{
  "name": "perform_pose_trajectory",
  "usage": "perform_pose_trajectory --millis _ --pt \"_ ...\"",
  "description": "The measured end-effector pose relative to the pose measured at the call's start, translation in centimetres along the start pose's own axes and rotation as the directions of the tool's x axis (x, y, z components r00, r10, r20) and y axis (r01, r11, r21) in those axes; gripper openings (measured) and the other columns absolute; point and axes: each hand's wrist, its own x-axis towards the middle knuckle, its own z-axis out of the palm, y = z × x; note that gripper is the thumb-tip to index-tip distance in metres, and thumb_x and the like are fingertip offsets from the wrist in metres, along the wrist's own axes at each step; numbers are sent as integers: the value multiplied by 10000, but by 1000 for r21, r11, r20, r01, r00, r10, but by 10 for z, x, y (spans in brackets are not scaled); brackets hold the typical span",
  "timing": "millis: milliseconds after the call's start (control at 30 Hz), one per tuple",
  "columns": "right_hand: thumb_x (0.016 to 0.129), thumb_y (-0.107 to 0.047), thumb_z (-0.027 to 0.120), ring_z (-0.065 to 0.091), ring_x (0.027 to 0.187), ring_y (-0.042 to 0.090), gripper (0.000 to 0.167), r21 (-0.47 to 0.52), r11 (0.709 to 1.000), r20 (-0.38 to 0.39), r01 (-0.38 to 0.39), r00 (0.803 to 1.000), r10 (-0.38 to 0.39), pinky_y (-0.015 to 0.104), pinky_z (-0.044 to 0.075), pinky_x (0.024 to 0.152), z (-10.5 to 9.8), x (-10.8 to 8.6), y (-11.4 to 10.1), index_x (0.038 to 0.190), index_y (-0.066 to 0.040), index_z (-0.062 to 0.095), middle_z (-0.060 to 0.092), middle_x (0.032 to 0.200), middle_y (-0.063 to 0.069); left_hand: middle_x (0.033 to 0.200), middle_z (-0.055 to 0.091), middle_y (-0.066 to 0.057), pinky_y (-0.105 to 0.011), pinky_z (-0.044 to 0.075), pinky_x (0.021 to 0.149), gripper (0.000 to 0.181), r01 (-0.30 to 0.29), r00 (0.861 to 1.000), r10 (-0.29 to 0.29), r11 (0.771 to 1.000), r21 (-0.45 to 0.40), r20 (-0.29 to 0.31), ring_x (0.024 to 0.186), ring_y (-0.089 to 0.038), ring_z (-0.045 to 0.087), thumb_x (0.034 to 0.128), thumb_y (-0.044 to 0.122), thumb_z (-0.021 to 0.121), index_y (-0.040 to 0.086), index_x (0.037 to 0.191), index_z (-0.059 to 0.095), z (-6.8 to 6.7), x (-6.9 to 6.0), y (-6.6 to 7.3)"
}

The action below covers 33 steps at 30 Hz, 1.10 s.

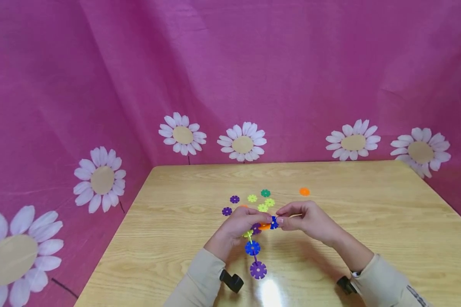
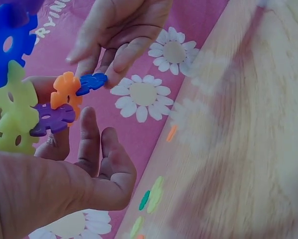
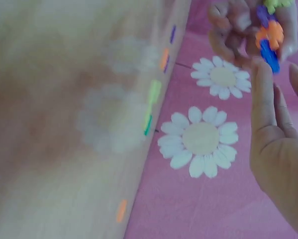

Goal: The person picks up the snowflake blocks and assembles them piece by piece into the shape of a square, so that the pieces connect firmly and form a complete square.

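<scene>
I have the left hand point(image 1: 240, 224) pinching the disc chain point(image 1: 252, 247) by its orange piece point(image 2: 63, 85), the rest trailing off the near side of that grip, seemingly to steady the blue end disc point(image 1: 274, 222), which the right hand point(image 1: 311, 219), fingers parted, only touches.

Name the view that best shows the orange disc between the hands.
Left wrist: the orange disc looks largest there, its notched edge clear. The head view shows it tiny and partly covered; the right wrist view, smaller and blurred.
</scene>
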Motion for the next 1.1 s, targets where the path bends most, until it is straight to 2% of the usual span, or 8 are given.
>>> perform_pose_trajectory --millis 133,233,300,367,433,500,767,1100 --pt "968 -205 662 721 962 392 375 -58 998 -47 -34 998 31 445 595 835 -15 16 -1 1162 116 638 690 1078 285 999 745 -43 -274 511 750 304 -1 1000 2 999 44 -13 911 -162 641 878 280 751 30 1050 767 -3 1 1" --pt "976 -167 641 732 850 334 283 -249 966 -84 -63 996 44 414 616 757 -19 39 5 1082 93 678 708 984 262 1015 744 -44 -334 458 836 299 2 999 1 995 97 -35 974 -186 621 871 300 759 39 1017 777 -5 1 1" --pt "956 -157 657 707 762 243 209 -465 883 -90 -61 996 22 366 606 709 -17 54 11 999 38 717 721 893 180 1008 738 -40 -367 427 872 292 16 999 -10 993 120 -51 984 -199 609 863 308 766 45 991 781 -6 -1 1" --pt "925 -147 679 670 715 185 144 -669 742 -75 -28 997 -31 343 578 678 -14 67 18 924 -17 739 724 826 95 994 733 -34 -372 403 877 282 33 998 -25 991 127 -60 979 -199 598 861 310 768 53 975 783 -6 -2 0" --pt "889 -128 705 657 706 170 94 -794 608 -51 17 994 -96 344 562 682 -10 76 24 864 -48 749 726 790 46 978 733 -34 -350 424 855 275 35 998 -29 994 106 -53 961 -194 604 864 295 766 45 979 779 -6 -4 -2" --pt "866 -79 709 671 744 188 56 -847 529 -27 50 990 -137 374 574 724 -9 83 30 857 -49 755 731 801 42 958 735 -27 -307 446 815 277 17 999 -14 996 85 -36 936 -177 613 872 272 756 25 998 774 -5 -5 -4" --pt "875 -97 753 639 768 161 107 -862 489 89 134 990 -113 360 574 738 -12 95 40 971 -50 764 723 844 37 945 732 -29 -339 413 851 265 14 999 -11 996 88 -32 936 -179 605 873 274 756 42 998 780 -1 -6 0" --pt "874 -219 772 609 764 151 158 -877 464 108 128 992 -69 345 539 697 -16 109 43 977 -101 754 697 816 -5 919 740 -32 -287 431 794 245 -3 999 5 999 51 -36 893 -168 615 863 223 759 20 998 783 -3 0 0"
